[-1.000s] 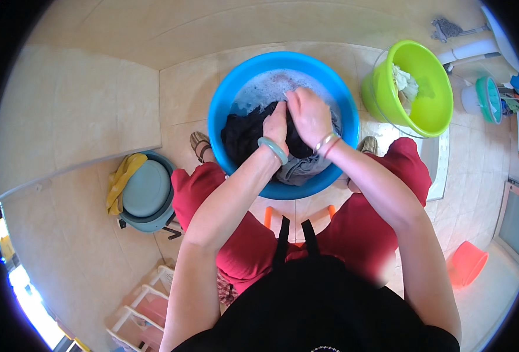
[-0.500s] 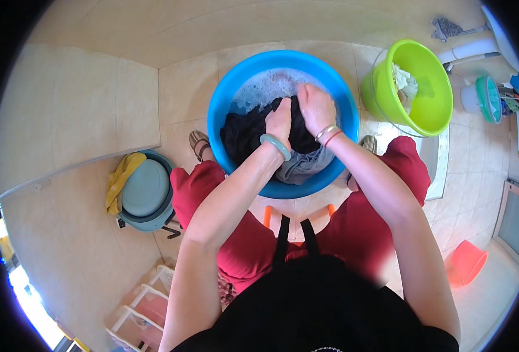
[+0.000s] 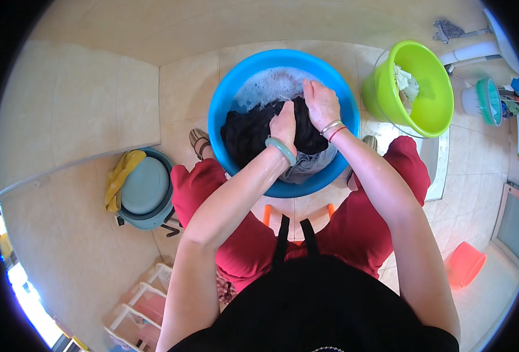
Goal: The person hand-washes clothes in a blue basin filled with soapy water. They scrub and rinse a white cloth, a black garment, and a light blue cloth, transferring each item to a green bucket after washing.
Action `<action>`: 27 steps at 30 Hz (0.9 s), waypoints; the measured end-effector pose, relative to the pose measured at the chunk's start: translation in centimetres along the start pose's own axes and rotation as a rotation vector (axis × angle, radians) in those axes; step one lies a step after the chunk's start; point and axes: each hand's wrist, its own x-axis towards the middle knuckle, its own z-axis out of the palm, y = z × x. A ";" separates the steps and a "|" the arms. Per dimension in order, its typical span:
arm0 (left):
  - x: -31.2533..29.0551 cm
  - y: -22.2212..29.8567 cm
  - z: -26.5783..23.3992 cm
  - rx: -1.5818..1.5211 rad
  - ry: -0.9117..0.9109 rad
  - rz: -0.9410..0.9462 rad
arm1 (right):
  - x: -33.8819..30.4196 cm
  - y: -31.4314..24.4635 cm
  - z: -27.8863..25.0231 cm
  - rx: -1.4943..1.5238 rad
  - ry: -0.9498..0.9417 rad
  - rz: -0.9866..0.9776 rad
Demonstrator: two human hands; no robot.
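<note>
A round blue basin [image 3: 226, 88] sits on the floor between my feet, with foamy water [image 3: 265, 85] showing at its far side. A dark, wet garment [image 3: 244, 136] is bunched in it, and a grey garment [image 3: 307, 169] lies at the near side. My left hand [image 3: 283, 125] is closed on the dark cloth near the middle, its fingers partly hidden. Just right of it, my right hand [image 3: 322, 105] is also closed on the dark cloth, with the fingertips turned away from view. The two hands are close together.
A lime-green bucket [image 3: 379, 97] with pale cloth inside stands at the far right. To the left are a grey-blue tub [image 3: 144, 186] and a yellow cloth [image 3: 118, 179]. A white rack [image 3: 136, 311] is at the near left, and a coral bucket [image 3: 468, 264] at the near right.
Both hands have shifted slightly to the right over the dark garment. The cloth between and below them has moved a little, covering more of the grey garment.
</note>
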 end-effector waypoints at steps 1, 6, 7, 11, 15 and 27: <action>0.6 0.0 -0.2 0.008 -0.013 -0.017 | -0.6 -0.7 -0.1 0.017 0.013 -0.020; 7.0 -3.8 -3.8 -0.354 -0.767 0.267 | -7.1 -8.0 -2.8 0.204 -0.053 -0.442; 4.4 -2.0 -3.2 -0.210 -0.608 0.256 | -7.7 -8.2 -3.0 0.155 -0.024 -0.505; 3.2 -1.6 -3.1 -0.347 -0.442 0.145 | -5.3 -6.5 -2.0 0.222 0.052 -0.549; -0.7 0.8 1.0 0.116 -0.096 0.114 | 2.0 3.3 -0.2 0.228 -0.130 0.136; 7.1 -0.6 -4.1 -0.382 -0.672 -0.078 | -5.3 -6.4 -5.3 0.077 -0.084 -0.567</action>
